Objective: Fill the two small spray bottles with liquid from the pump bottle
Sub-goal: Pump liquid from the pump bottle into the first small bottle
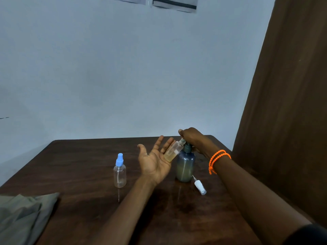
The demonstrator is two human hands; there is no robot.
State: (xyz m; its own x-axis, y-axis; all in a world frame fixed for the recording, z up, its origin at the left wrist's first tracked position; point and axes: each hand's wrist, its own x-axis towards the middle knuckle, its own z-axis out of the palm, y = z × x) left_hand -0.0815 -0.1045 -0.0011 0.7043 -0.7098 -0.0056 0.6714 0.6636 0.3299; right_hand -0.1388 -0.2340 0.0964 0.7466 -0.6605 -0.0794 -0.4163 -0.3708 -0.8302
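Pump bottle (pixel 185 165) getting pressed by the right hand (pixel 192 138), curled over its head.
Left hand (pixel 155 160) lies flat and wide, palm up, cradling an uncapped spray bottle (pixel 173 150) tilted under the nozzle; blue-capped bottle (pixel 120 171) stands left of it, white sprayer cap (pixel 200 187) below the pump.

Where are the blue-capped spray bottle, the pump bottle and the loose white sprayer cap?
blue-capped spray bottle (pixel 120 175), head view, on its clear body.
pump bottle (pixel 185 168), head view, on its dark body below the neck.
loose white sprayer cap (pixel 200 187), head view, on the white cap lying on the table.
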